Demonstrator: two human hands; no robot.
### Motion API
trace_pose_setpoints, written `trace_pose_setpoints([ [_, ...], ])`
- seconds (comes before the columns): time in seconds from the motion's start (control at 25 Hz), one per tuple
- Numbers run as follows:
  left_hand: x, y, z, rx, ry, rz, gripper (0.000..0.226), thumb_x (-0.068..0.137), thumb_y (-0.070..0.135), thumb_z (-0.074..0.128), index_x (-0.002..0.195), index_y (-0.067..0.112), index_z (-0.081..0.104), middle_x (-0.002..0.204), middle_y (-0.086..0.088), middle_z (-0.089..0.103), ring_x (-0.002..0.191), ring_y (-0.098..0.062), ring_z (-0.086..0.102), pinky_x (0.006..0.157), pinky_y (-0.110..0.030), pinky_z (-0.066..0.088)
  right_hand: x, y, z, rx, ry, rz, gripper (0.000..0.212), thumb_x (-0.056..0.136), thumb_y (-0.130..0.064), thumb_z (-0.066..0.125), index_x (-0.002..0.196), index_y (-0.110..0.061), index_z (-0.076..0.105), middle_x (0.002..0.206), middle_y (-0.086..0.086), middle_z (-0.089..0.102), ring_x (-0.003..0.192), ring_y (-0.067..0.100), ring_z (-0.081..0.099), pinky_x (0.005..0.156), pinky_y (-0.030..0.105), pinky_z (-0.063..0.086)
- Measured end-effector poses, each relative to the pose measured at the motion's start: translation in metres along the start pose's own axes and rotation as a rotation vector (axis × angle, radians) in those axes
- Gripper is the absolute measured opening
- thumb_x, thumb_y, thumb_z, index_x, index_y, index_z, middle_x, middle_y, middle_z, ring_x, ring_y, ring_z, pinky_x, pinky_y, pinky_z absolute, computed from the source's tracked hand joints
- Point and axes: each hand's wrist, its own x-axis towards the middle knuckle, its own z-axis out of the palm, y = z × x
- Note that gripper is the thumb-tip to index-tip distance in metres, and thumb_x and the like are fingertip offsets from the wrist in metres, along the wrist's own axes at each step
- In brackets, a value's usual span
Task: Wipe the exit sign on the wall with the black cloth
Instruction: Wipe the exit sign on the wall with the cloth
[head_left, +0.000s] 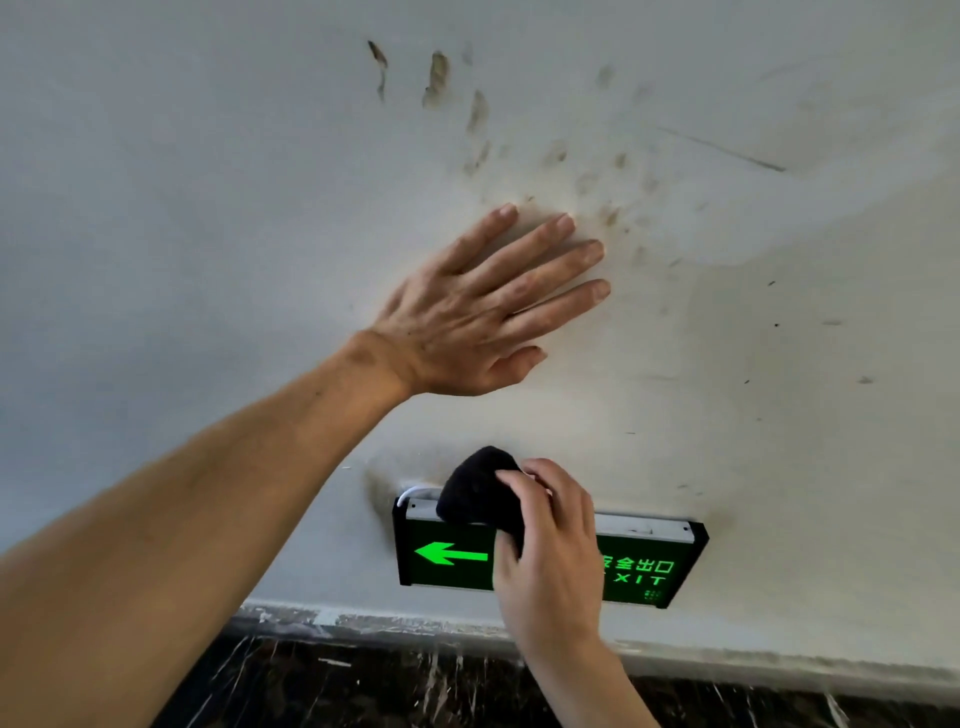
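Observation:
The exit sign (644, 566) is a low black box on the wall, with a glowing green arrow at its left and green EXIT lettering at its right. My right hand (550, 551) grips a bunched black cloth (480, 493) and presses it against the sign's grey top edge, left of centre. That hand covers the middle of the sign face. My left hand (483, 312) lies flat on the wall well above the sign, fingers spread, holding nothing.
The white wall (208, 208) carries brown smudges and finger marks (436, 78) above my left hand, plus scuffs to the right. A dark marble skirting (363, 675) runs along the bottom below the sign. A white cable loops at the sign's top left corner.

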Motion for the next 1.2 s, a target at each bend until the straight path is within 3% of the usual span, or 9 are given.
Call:
trace_pose_setpoints([
  [0.08,0.001,0.000,-0.001,-0.007,-0.002,-0.007,0.067,0.095,0.039,0.048,0.155,0.016,0.029,0.158,-0.009,0.034,0.145,-0.032,0.029,0.123,-0.049,0.007,0.011,-0.009,0.017,-0.130,-0.196,-0.078,0.068,0.059,-0.002,0.080,0.122,-0.017,0.061,0.119,0.002,0.063,0.106,0.026,0.062,0.079,0.038,0.059],
  [0.16,0.001,0.001,-0.001,0.001,0.004,-0.004,0.066,0.095,0.039,0.048,0.154,0.015,0.031,0.157,-0.010,0.042,0.144,-0.032,0.031,0.122,-0.049,0.010,0.013,-0.014,0.036,-0.183,-0.382,-0.110,0.076,0.069,-0.004,0.071,0.137,-0.024,0.042,0.131,-0.001,0.054,0.117,0.027,0.052,0.090,0.043,0.052],
  [0.28,0.001,0.000,-0.001,0.006,0.001,-0.004,0.066,0.095,0.039,0.048,0.154,0.015,0.032,0.156,-0.010,0.043,0.144,-0.032,0.031,0.122,-0.049,0.010,0.005,-0.012,0.051,-0.271,-0.457,-0.204,0.078,0.059,-0.010,0.078,0.129,-0.022,0.046,0.125,0.000,0.057,0.108,0.027,0.058,0.086,0.041,0.052],
  [0.44,0.001,0.000,0.001,0.009,-0.016,-0.009,0.069,0.096,0.040,0.046,0.156,0.016,0.025,0.159,-0.008,0.029,0.146,-0.031,0.027,0.123,-0.049,0.007,0.000,-0.004,0.052,-0.315,-0.417,-0.192,0.084,0.037,-0.016,0.085,0.116,-0.019,0.057,0.108,-0.002,0.065,0.088,0.023,0.065,0.076,0.035,0.056],
  [0.68,-0.001,0.000,0.002,0.013,-0.001,-0.013,0.069,0.095,0.040,0.048,0.156,0.016,0.027,0.159,-0.007,0.029,0.147,-0.031,0.028,0.124,-0.049,0.011,-0.002,0.035,0.028,-0.392,-0.376,-0.167,0.061,0.053,-0.025,0.081,0.111,-0.020,0.064,0.102,-0.004,0.067,0.093,0.022,0.065,0.079,0.037,0.057],
  [0.84,0.000,0.000,0.002,0.019,0.021,-0.010,0.066,0.095,0.040,0.048,0.154,0.015,0.031,0.158,-0.008,0.031,0.146,-0.031,0.031,0.122,-0.049,0.015,-0.005,0.064,0.006,-0.455,-0.357,-0.127,0.065,0.047,-0.024,0.085,0.109,-0.022,0.067,0.102,-0.007,0.068,0.096,0.021,0.065,0.083,0.037,0.056],
  [1.0,0.001,0.000,-0.001,0.026,0.026,-0.012,0.066,0.094,0.040,0.050,0.153,0.015,0.034,0.157,-0.008,0.032,0.145,-0.031,0.032,0.122,-0.049,0.015,-0.006,0.085,-0.015,-0.512,-0.330,-0.056,0.067,0.043,-0.021,0.083,0.107,-0.026,0.066,0.100,-0.012,0.068,0.099,0.019,0.057,0.085,0.038,0.044],
  [1.2,0.002,0.000,-0.002,0.042,0.026,-0.008,0.068,0.092,0.040,0.053,0.152,0.015,0.034,0.156,-0.008,0.032,0.144,-0.031,0.032,0.122,-0.049,0.013,-0.007,0.107,-0.038,-0.476,-0.324,0.062,0.063,0.047,-0.012,0.079,0.107,-0.024,0.066,0.103,-0.010,0.068,0.098,0.021,0.064,0.084,0.038,0.054],
])
